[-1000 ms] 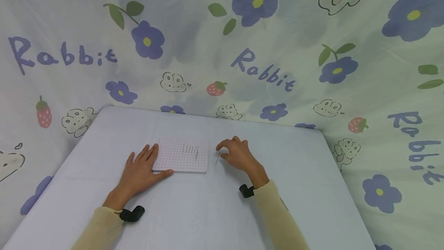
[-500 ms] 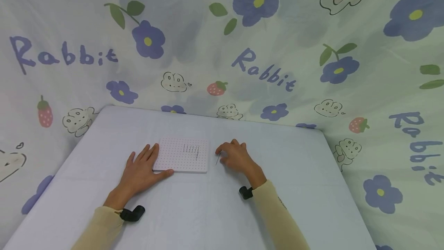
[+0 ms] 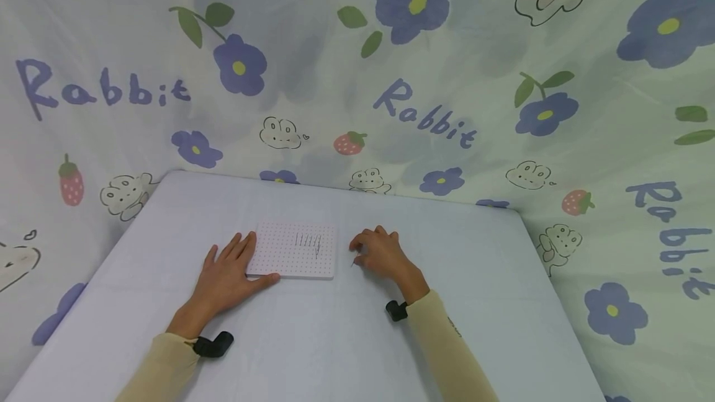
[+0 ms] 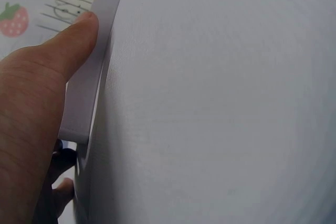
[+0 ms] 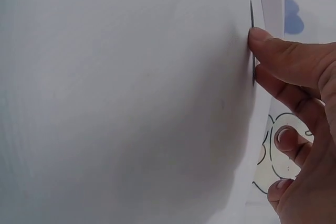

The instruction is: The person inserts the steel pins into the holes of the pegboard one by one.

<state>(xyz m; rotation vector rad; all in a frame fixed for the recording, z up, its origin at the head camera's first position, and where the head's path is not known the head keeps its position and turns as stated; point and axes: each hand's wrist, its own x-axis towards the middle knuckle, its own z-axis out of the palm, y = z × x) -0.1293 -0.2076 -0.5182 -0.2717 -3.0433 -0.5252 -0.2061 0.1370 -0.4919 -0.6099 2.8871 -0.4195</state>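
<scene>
A white board (image 3: 274, 253) dotted with small holes lies on the table. A row of several thin dark pins (image 3: 307, 240) stands in its right half; they also rise above the board edge in the left wrist view. My left hand (image 3: 226, 275) rests at the board's left side, fingers spread, with the thumb on its near edge. To the right of the board, my right hand (image 3: 382, 253) has its fingers bent. In the right wrist view its thumb and forefinger pinch a thin dark pin (image 5: 253, 51) low over the tabletop. The head view shows only a bit of that pin.
White cloth covers the table (image 3: 335, 340). Behind and at both sides hangs a curtain (image 3: 313, 79) printed with flowers, rabbits and strawberries. A small black camera (image 3: 213, 345) sits on the left wrist, another camera (image 3: 396, 310) on the right.
My right thumb and forefinger have closed in around the pin, which stood out clearly beside them earlier and is now mostly hidden. My left hand and the board have stayed still.
</scene>
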